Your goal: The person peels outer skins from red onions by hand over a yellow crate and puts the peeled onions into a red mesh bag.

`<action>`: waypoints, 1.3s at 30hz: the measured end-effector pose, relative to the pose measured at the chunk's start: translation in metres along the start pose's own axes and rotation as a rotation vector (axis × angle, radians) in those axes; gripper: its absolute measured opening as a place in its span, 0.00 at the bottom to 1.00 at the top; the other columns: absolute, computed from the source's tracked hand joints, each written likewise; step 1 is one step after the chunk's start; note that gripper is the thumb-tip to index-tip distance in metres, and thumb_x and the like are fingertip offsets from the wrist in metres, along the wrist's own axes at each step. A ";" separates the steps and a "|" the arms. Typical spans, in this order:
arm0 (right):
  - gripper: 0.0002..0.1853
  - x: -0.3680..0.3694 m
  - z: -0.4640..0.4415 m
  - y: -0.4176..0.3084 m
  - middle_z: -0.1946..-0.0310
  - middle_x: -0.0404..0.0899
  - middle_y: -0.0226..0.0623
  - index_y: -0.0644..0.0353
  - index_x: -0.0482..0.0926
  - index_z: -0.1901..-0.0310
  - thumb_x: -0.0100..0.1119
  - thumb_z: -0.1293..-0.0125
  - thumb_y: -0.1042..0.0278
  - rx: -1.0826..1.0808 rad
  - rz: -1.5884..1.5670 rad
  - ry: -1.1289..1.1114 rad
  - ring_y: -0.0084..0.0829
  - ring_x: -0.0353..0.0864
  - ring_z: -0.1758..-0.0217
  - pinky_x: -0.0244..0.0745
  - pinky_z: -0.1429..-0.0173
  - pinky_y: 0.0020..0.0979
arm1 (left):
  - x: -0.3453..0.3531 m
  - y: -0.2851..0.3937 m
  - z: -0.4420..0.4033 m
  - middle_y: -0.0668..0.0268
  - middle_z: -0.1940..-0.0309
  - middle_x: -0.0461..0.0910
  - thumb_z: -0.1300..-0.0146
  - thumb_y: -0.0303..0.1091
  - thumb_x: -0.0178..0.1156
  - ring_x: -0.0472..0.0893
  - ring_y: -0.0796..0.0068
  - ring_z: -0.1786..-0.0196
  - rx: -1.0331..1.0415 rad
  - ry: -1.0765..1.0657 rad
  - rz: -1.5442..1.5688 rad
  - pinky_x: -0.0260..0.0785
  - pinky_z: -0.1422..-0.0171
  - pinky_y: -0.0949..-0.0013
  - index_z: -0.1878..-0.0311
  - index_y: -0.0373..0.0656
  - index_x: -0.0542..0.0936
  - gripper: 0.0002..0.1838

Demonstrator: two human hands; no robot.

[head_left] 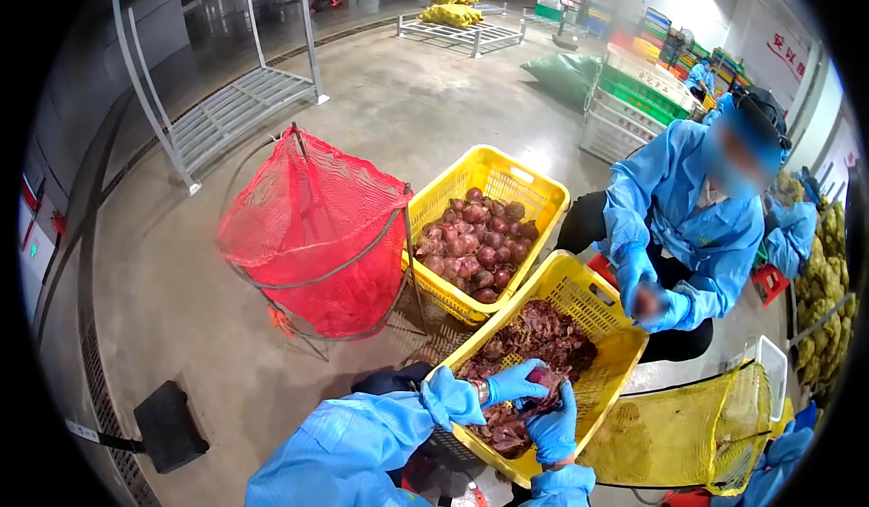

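Observation:
Both my gloved hands are over a yellow crate strewn with dry, dark red onion skins. Between them is a red onion with loose papery skin hanging from it. My left hand has its fingers closed around the onion's upper side. From the near right, my right hand grips the onion and its loose skin. A second yellow crate, just beyond, holds a heap of red onions.
A red mesh bag hangs on a metal frame at left. Opposite sits a co-worker in blue, holding a round dark object, blurred. A yellow mesh bag lies at right. Behind stand stacked crates and a metal rack.

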State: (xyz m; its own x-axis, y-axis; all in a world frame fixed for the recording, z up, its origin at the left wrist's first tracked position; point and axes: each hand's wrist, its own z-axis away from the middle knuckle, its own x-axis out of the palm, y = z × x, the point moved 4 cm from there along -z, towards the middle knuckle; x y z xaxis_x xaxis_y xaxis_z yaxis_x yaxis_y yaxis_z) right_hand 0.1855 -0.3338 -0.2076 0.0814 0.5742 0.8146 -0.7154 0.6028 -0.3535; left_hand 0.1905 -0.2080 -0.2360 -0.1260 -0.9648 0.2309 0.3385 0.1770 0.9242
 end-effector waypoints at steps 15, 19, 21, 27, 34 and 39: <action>0.24 0.002 -0.006 -0.017 0.41 0.76 0.40 0.59 0.71 0.38 0.48 0.26 0.51 -0.058 -0.061 -0.001 0.37 0.77 0.40 0.70 0.33 0.41 | 0.005 0.023 0.004 0.61 0.38 0.68 0.43 0.24 0.67 0.77 0.76 0.50 0.311 0.069 -0.117 0.78 0.64 0.74 0.32 0.43 0.64 0.36; 0.23 -0.005 -0.007 -0.019 0.42 0.77 0.40 0.59 0.71 0.39 0.48 0.26 0.51 -0.063 -0.081 0.003 0.37 0.78 0.40 0.74 0.37 0.40 | 0.007 0.023 0.001 0.60 0.34 0.65 0.41 0.21 0.64 0.78 0.75 0.50 0.203 0.025 0.025 0.79 0.61 0.72 0.31 0.40 0.62 0.35; 0.23 -0.007 -0.006 -0.020 0.42 0.77 0.40 0.59 0.71 0.39 0.48 0.26 0.51 -0.063 -0.084 0.017 0.37 0.78 0.41 0.75 0.37 0.40 | 0.007 0.024 0.002 0.59 0.33 0.65 0.41 0.20 0.63 0.78 0.73 0.50 0.157 0.002 0.088 0.80 0.60 0.72 0.30 0.38 0.60 0.35; 0.24 -0.007 -0.005 -0.020 0.42 0.77 0.40 0.59 0.72 0.39 0.48 0.27 0.50 -0.061 -0.091 0.018 0.37 0.77 0.40 0.74 0.37 0.41 | 0.009 0.022 0.001 0.58 0.34 0.66 0.40 0.20 0.63 0.79 0.74 0.52 0.166 -0.005 0.103 0.80 0.61 0.71 0.30 0.38 0.60 0.35; 0.26 -0.007 -0.006 -0.019 0.41 0.77 0.42 0.59 0.71 0.38 0.47 0.27 0.47 -0.022 -0.081 0.013 0.39 0.77 0.40 0.72 0.36 0.42 | 0.008 0.023 0.003 0.59 0.41 0.70 0.40 0.21 0.64 0.79 0.75 0.57 0.157 0.003 0.095 0.79 0.62 0.72 0.31 0.41 0.63 0.35; 0.25 -0.010 -0.008 -0.018 0.42 0.77 0.40 0.58 0.73 0.39 0.49 0.28 0.49 -0.028 -0.052 0.018 0.38 0.76 0.40 0.71 0.35 0.41 | 0.005 0.018 0.002 0.63 0.39 0.70 0.41 0.25 0.67 0.78 0.76 0.54 0.278 0.030 -0.007 0.79 0.61 0.72 0.31 0.43 0.64 0.35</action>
State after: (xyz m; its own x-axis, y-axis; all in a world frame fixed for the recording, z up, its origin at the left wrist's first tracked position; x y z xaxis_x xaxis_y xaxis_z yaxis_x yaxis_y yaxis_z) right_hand 0.2029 -0.3457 -0.2131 0.1304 0.5516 0.8238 -0.6899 0.6472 -0.3242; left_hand 0.1943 -0.2091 -0.2179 -0.0981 -0.9707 0.2193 0.0687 0.2132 0.9746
